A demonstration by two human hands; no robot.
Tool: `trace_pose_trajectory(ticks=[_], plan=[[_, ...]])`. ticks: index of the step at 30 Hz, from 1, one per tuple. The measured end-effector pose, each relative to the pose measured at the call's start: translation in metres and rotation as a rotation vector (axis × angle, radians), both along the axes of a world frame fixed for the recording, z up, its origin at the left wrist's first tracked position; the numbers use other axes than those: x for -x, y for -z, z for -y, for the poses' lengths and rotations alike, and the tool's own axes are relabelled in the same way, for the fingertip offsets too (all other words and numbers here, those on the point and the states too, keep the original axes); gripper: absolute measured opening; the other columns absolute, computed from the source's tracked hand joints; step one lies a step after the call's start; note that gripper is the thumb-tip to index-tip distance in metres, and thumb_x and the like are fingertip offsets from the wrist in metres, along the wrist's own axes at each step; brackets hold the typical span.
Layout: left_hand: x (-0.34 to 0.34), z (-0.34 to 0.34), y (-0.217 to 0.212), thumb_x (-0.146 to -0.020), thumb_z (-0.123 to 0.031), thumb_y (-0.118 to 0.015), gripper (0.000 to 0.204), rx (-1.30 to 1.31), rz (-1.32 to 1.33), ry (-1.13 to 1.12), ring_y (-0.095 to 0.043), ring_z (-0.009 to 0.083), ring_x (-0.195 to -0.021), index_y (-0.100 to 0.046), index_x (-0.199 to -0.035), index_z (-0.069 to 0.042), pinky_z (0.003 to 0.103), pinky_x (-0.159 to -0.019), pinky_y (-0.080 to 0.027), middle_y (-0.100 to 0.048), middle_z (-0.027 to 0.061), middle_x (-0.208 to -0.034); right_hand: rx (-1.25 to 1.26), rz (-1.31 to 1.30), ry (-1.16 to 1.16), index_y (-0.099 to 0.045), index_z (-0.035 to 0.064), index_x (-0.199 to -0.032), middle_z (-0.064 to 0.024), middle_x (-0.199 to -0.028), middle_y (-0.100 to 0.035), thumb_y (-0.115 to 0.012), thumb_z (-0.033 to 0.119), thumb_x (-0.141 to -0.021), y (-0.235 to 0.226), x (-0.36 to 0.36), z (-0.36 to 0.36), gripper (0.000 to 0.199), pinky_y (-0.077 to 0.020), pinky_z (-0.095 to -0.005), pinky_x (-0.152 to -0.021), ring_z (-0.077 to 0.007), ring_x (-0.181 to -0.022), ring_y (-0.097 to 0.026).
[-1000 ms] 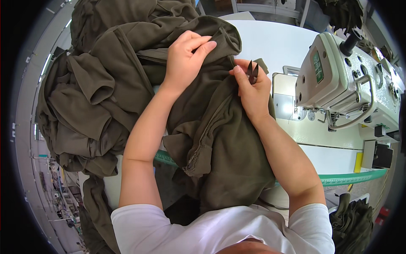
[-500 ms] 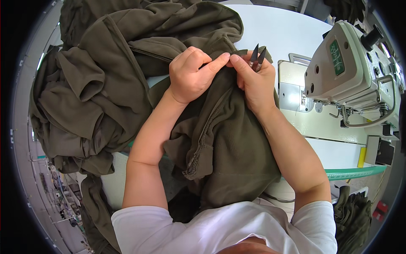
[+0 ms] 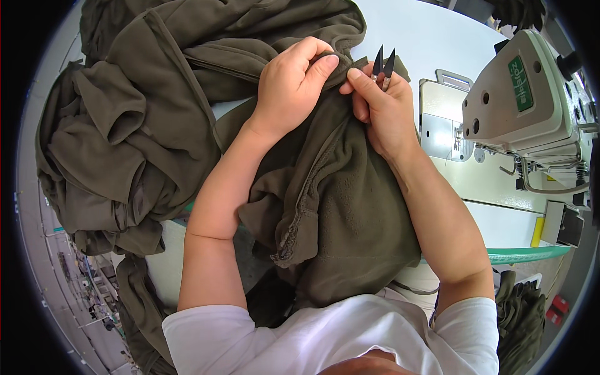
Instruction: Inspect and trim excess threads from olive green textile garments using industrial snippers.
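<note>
I observe both hands meeting at the upper edge of an olive fleece garment (image 3: 337,206) that drapes from the white worktop (image 3: 431,37) down toward the operator's lap. The left hand (image 3: 290,87) has its fingers (image 3: 325,65) clamped together on a fold of the fabric. The right hand (image 3: 381,106) pinches the same fold just beside it, thumb pressed to the cloth, and also grips a pair of thread snips (image 3: 382,62), blades pointing up and slightly apart. A heap of matching olive cloth (image 3: 119,131) lies left. A sewing machine (image 3: 519,100) stands right, well apart from the hands.
</note>
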State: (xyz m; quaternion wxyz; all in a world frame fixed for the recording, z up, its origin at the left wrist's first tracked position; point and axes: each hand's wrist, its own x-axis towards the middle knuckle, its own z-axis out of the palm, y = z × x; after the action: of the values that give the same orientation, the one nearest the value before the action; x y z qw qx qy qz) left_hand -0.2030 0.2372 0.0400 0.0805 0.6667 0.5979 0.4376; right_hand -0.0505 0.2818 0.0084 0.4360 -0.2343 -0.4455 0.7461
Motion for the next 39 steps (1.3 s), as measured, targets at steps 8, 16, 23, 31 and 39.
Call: trace_pose_trajectory(ticks=[8,16,23,31,39], plan=[[0.003,-0.004,0.01,-0.095,-0.02,-0.053,0.022,0.115,0.375,0.08,-0.046,0.0089,-0.06,-0.057,-0.088,0.0,0.026,-0.056,-0.039,-0.055,0.0023,-0.069,0.017,0.017,-0.006,-0.06,0.0041,-0.073,-0.0006,-0.054,-0.053,-0.058,0.013,-0.091,-0.006,0.003,0.002,0.021,-0.0273,-0.0214,-0.043,-0.0066,-0.043,-0.038],[-0.004,-0.007,0.013,-0.097,-0.018,-0.051,0.02,0.031,0.344,0.081,-0.042,0.0041,-0.063,-0.056,-0.09,0.001,0.022,-0.058,-0.038,-0.049,-0.0022,-0.067,0.074,0.021,-0.038,-0.06,0.0027,-0.072,0.0004,-0.05,-0.047,-0.058,0.015,-0.09,-0.008,0.001,-0.001,0.022,-0.0252,-0.0227,-0.043,-0.0075,-0.042,-0.036],[-0.003,-0.007,0.012,-0.097,-0.018,-0.052,0.02,0.095,0.49,0.107,-0.042,0.0026,-0.064,-0.057,-0.092,0.0,0.021,-0.058,-0.038,-0.051,-0.0042,-0.071,0.059,0.041,-0.05,-0.06,0.0025,-0.071,0.0002,-0.05,-0.047,-0.058,0.015,-0.09,-0.007,0.001,-0.001,0.022,-0.0251,-0.0228,-0.043,-0.0076,-0.042,-0.036],[0.001,-0.008,0.01,-0.096,-0.017,-0.054,0.018,0.145,0.7,0.137,-0.046,0.0034,-0.066,-0.057,-0.093,0.0,0.021,-0.06,-0.041,-0.054,-0.0023,-0.074,0.05,0.041,-0.057,-0.059,0.003,-0.074,-0.0015,-0.056,-0.053,-0.058,0.013,-0.09,-0.006,0.004,-0.002,0.018,-0.0272,-0.0222,-0.042,-0.0074,-0.042,-0.038],[0.002,-0.008,0.016,-0.096,-0.017,-0.054,0.016,0.134,0.502,0.081,-0.052,0.004,-0.078,-0.057,-0.097,-0.001,0.019,-0.074,-0.043,-0.06,-0.0009,-0.09,0.086,0.004,-0.023,-0.056,0.0036,-0.082,-0.0055,-0.067,-0.061,-0.056,0.01,-0.091,-0.001,0.005,-0.005,0.011,-0.0303,-0.0218,-0.039,-0.0075,-0.04,-0.04]])
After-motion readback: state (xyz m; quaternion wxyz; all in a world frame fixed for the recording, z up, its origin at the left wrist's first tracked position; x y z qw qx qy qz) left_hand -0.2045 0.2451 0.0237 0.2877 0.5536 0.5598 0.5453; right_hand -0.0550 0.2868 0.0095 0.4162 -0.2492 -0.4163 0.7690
